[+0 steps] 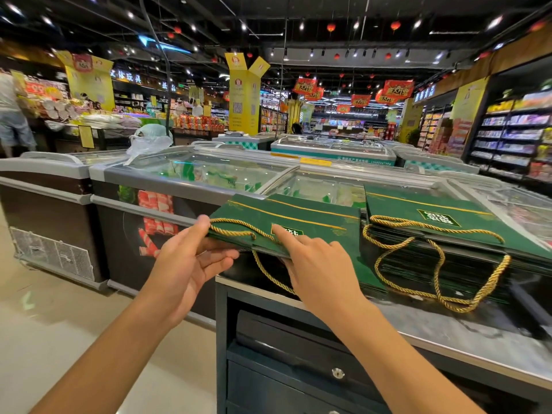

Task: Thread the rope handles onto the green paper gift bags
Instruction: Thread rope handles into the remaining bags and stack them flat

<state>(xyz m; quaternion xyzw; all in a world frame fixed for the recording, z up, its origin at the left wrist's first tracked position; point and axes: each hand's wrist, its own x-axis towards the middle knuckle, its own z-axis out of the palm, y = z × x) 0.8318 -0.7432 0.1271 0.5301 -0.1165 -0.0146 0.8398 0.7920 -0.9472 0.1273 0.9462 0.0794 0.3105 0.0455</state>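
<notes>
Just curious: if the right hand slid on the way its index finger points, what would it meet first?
The right hand would cross more of the green bag it holds, reaching its gold stripe; beyond lies the freezer lid, though depth is unclear.

You stand on a pale floor (74,339) at a dark steel-topped counter (433,333) with drawers (298,380). Glass-lidded chest freezers (191,171) run ahead of you; beyond, a yellow pillar (243,100), stocked shelves (513,135) and red lanterns (395,24) under a black spotlit ceiling (298,13).
</notes>
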